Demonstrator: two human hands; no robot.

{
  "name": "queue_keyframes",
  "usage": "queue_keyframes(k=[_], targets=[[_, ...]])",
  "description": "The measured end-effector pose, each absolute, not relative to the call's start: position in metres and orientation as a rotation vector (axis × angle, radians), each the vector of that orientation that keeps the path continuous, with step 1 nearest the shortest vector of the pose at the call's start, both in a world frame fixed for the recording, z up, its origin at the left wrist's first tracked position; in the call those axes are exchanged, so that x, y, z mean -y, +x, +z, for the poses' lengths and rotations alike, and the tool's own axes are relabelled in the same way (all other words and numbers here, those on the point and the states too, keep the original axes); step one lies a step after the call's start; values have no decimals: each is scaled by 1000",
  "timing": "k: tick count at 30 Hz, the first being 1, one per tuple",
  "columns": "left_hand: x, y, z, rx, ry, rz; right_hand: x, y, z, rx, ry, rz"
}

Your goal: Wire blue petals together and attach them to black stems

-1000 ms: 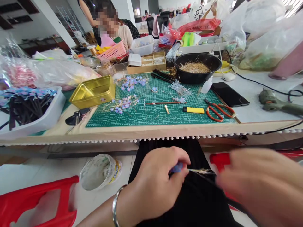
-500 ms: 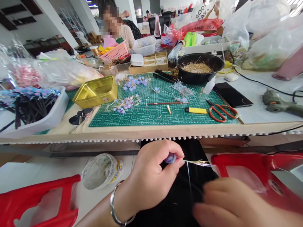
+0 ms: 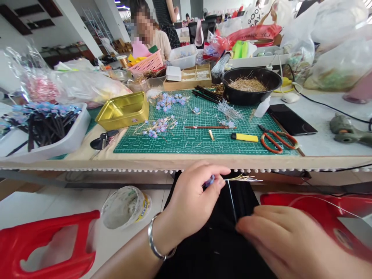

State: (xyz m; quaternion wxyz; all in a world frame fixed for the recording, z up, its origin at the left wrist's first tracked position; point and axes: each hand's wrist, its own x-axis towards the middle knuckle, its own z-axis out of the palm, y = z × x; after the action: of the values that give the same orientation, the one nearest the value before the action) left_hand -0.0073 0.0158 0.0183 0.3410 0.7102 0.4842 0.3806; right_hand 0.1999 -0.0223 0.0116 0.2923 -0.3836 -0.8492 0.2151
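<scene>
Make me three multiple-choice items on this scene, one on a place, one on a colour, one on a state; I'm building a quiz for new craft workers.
1. Where do the scissors lie?
A. in the gold tin
B. at the right end of the green cutting mat
C. on the floor

2. What colour are the scissors' handles?
A. blue
B. black
C. red-orange

3. What is the left hand doing?
A. pinching a small blue flower piece with gold strands
B. lying flat and open on the mat
C. gripping the black bowl

Answers:
1 B: they rest on the mat's right end, beside the yellow lighter.
2 C: both loops show red-orange.
3 A: its fingers close on the flower piece below the table edge, while the right hand pulls a thin thread down from it.
</scene>
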Motion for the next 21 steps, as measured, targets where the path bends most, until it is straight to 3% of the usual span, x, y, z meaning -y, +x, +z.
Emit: queue_keyframes(k=[4,10,16,21], targets=[[-13,2,20,-1160,1777,1140,-2,185,-14,2258,-1165,835],[-11,12,17,-1071,1445,1172,-8,158,-10,1080,-807,1438],[-7,15,11,-765,759,1098,0,154,-19,1106,-810,1371],[-7,13,7,-658,614,915,1,178,-16,1564,-848,999]])
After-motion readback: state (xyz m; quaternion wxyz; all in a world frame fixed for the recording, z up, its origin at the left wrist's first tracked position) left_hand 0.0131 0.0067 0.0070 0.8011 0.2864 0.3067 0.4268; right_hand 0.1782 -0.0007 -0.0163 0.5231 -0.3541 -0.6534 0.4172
